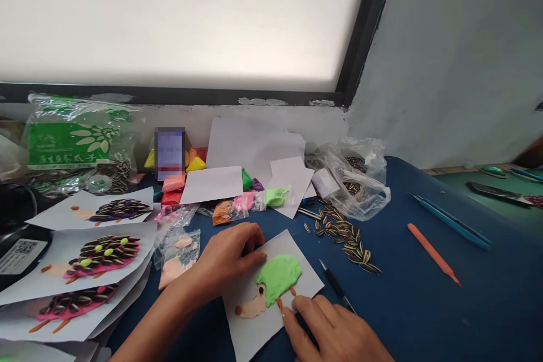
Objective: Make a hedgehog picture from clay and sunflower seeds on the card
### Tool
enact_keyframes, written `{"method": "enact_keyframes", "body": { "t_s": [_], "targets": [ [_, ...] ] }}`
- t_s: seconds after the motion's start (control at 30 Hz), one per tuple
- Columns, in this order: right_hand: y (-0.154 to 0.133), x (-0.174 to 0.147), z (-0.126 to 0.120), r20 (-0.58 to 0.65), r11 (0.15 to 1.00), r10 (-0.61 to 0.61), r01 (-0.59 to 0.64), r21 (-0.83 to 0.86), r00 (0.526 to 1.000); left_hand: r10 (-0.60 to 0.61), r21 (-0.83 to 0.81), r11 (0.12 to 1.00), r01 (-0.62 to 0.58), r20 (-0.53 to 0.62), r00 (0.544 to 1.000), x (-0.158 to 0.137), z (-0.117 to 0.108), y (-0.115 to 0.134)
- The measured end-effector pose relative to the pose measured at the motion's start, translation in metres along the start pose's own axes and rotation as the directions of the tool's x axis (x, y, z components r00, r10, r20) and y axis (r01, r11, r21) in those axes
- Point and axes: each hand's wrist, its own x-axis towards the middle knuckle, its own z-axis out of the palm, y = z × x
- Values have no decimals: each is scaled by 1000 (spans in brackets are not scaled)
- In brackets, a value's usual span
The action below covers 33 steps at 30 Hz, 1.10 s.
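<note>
A white paper card (pixel 241 336) lies on the table with a clay hedgehog on it. The hedgehog has a light green body (pixel 282 274), a peach face (pixel 253 306), a dark eye and an orange-brown nose. Two small orange clay legs (pixel 279 303) stick out below the body. My left hand (pixel 233 251) rests at the card's upper left edge, its thumb lying on the paper and its other fingers loosely bent. With thumb and forefinger apart, my right hand (pixel 328 325) touches the card at the legs. Neither hand appears to hold anything.
Finished-looking hedgehog cards (pixel 127 271) are stacked at left. Sunflower seeds (pixel 345 237), a black pen (pixel 337 285), an orange clay tool (pixel 435 254) and blue tweezers (pixel 452 222) lie at right. Clay packets (pixel 223 212), a phone (pixel 169 153) and seed bags (pixel 80 144) stand behind.
</note>
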Motion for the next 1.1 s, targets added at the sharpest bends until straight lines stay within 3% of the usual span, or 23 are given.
{"method": "enact_keyframes", "body": {
  "t_s": [0.13,0.4,0.63,0.83,1.0,1.1],
  "targets": [
    [6,-3,-2,74,1000,-12,12,2,997,-2,2,1000,2,-4,1000,1,1,-1],
    [2,-9,16,-23,993,-47,44,-113,999,-14,3,1000,14,-9,1000,0,2,-1],
    [1,-10,5,54,994,-59,63,-83,997,-22,-13,1000,22,-11,1000,-1,0,0],
    [5,-3,1,23,997,-64,65,-42,998,-17,-15,1000,17,-7,1000,-1,1,-1],
    [9,1,-7,108,998,-39,33,62,993,-16,-36,999,16,-15,1000,0,2,-3],
    [7,2,-9,34,996,-34,31,89,999,-13,-42,999,12,-19,1000,0,2,-3]
  ]
}}
